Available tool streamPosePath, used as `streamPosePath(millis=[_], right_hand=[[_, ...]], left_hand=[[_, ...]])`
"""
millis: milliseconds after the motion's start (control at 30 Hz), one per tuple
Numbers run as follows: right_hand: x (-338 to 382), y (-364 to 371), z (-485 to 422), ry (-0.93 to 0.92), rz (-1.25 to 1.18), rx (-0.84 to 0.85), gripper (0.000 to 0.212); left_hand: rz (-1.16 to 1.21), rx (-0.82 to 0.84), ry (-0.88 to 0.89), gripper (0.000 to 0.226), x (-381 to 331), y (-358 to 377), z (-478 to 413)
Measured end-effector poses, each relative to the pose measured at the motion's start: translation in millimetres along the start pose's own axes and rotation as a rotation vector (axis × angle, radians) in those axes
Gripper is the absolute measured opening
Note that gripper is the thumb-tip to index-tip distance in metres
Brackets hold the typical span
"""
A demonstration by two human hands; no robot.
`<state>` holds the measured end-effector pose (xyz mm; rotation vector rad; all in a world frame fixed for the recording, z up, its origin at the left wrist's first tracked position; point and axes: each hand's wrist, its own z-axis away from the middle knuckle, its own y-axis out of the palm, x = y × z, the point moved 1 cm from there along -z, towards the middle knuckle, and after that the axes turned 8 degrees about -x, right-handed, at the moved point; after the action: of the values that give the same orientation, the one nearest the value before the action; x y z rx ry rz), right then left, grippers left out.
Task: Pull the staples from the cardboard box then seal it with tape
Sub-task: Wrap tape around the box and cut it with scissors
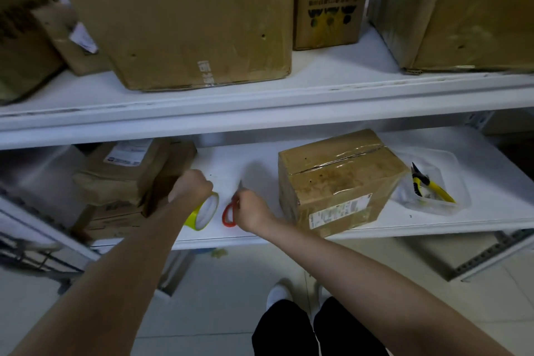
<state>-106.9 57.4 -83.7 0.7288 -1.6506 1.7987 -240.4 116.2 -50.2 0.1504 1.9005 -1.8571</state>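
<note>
Left hand (192, 188) grips yellow-green tape roll (202, 213) on the lower shelf (476, 170). Right hand (252, 211) just beside it, gripping red-handled scissors (229, 215). Cardboard box (338, 182) sits right of both hands, top seam taped. Yellow pliers (432, 186) in clear tray (459, 196) further right.

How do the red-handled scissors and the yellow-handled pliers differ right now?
The scissors have a red loop handle; the pliers have yellow handles. The right hand grips the scissors left of the taped box; the pliers lie untouched in a clear tray to its right. Both are over the lower shelf.
</note>
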Motion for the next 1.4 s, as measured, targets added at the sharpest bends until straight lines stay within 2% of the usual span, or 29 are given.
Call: streamPosePath(millis=[100, 233, 367, 467, 500, 567, 600, 667, 733, 867, 1000, 1033, 1100, 1267, 1333, 1400], right_hand=[[12, -11, 13, 0.079, -0.106, -0.081, 0.032], [25, -25, 39, 0.185, -0.325, -0.171, 0.029], [30, -46, 75, 0.223, -0.528, -0.323, 0.036], [25, -58, 96, 0.217, -0.610, -0.357, 0.040], [23, -61, 100, 0.222, -0.633, -0.358, 0.037], [16, -72, 105, 0.170, -0.618, -0.386, 0.012], [13, -81, 109, 0.136, -0.589, -0.402, 0.012], [4, -97, 115, 0.068, -0.527, -0.404, 0.031], [-3, -111, 121, 0.033, -0.505, -0.381, 0.034], [-17, -134, 125, 0.056, -0.565, -0.416, 0.028], [-37, -147, 123, 0.129, -0.642, -0.440, 0.024], [-39, -149, 122, 0.138, -0.640, -0.446, 0.024], [-40, -155, 119, 0.141, -0.637, -0.469, 0.022], [-41, -166, 107, 0.133, -0.647, -0.533, 0.013], [-41, -171, 103, 0.140, -0.662, -0.554, 0.014], [-42, -179, 97, 0.136, -0.679, -0.577, 0.015]], left_hand=[[0.210, -0.043, 0.063, 0.010, 1, -3, 34], [0.445, -0.101, 0.138, 0.030, 1, -13, 86], [0.587, -0.146, 0.205, 0.028, 3, -25, 128], [0.640, -0.121, 0.254, 0.026, 1, -31, 150], [0.654, -0.095, 0.269, 0.024, -3, -34, 158], [0.667, -0.056, 0.299, 0.020, -13, -38, 168], [0.670, -0.040, 0.311, 0.019, -18, -40, 170], [0.646, -0.006, 0.330, 0.022, -27, -43, 173], [0.604, 0.032, 0.338, 0.023, -37, -45, 174], [0.496, 0.090, 0.325, 0.011, -58, -45, 176], [0.395, 0.123, 0.395, 0.036, -79, -47, 170], [0.371, 0.130, 0.433, 0.033, -85, -49, 168], [0.266, 0.138, 0.485, 0.010, -96, -50, 163], [-0.044, 0.200, 0.425, 0.045, -118, -60, 152], [-0.036, 0.210, 0.470, 0.043, -125, -64, 149], [0.074, 0.212, 0.518, 0.034, -129, -68, 143]])
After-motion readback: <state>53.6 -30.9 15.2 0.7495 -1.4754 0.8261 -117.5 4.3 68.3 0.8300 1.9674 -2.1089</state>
